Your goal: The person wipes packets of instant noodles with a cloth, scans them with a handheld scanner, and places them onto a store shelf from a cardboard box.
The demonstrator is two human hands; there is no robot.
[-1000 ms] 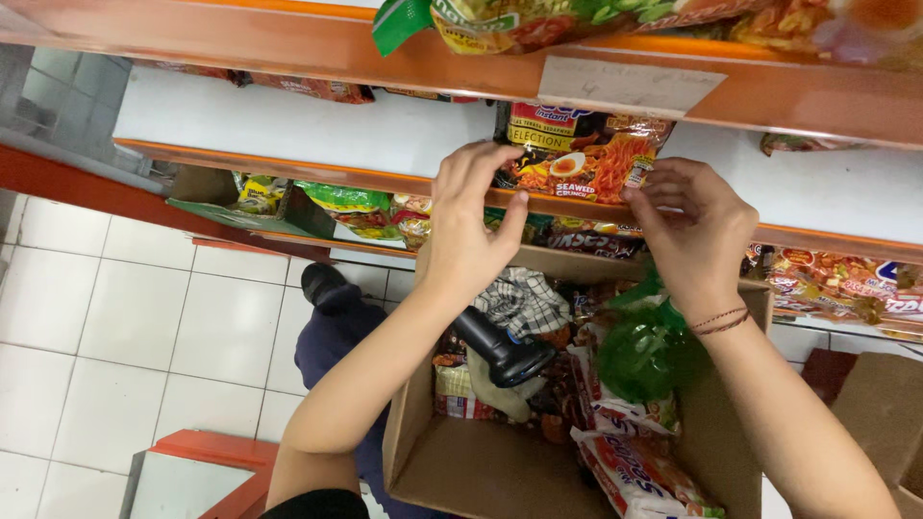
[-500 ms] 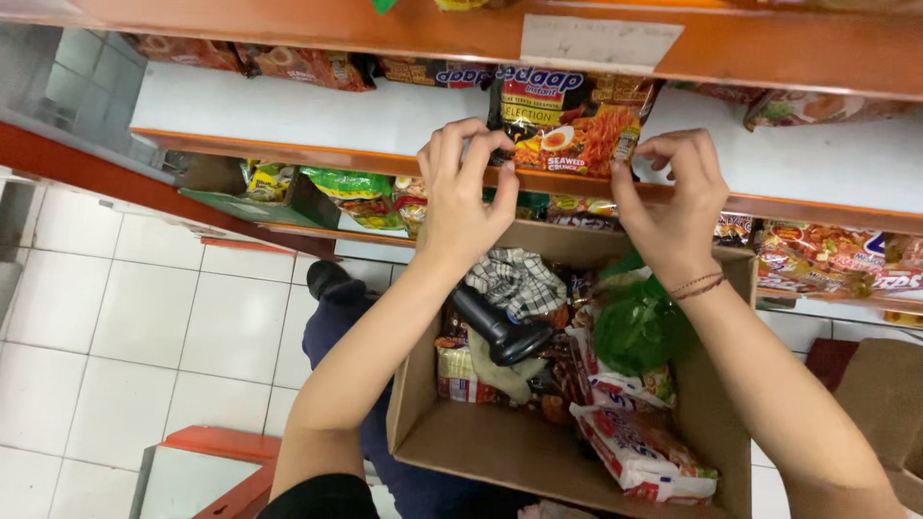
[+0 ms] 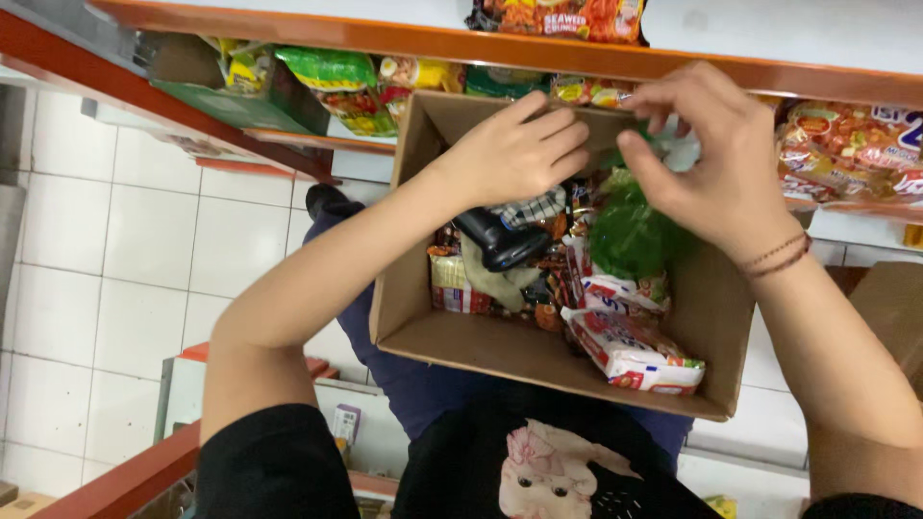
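Note:
An open cardboard box (image 3: 404,288) rests on my lap below an orange-edged shelf (image 3: 404,40). It holds several snack and noodle packets, a black handheld device (image 3: 500,240), a green bag (image 3: 630,235) and a red-and-white packet (image 3: 630,351). My left hand (image 3: 519,149) lies palm down over the far part of the box, fingers stretched out above the checked packet. My right hand (image 3: 707,154) hovers over the green bag at the box's far right corner, its thumb and fingers curled around a pale packet edge. What the right fingers grip is hidden.
Shelves hold more packets: green ones (image 3: 332,82) at left, red-orange ones (image 3: 846,144) at right, and one dark packet (image 3: 558,17) on the upper shelf. White floor tiles (image 3: 115,250) lie to the left. A second cardboard box (image 3: 894,308) stands at right.
Both hands have dropped from the orange noodle packet on the shelf down into the box. The view has tilted downward, so the box now fills the middle.

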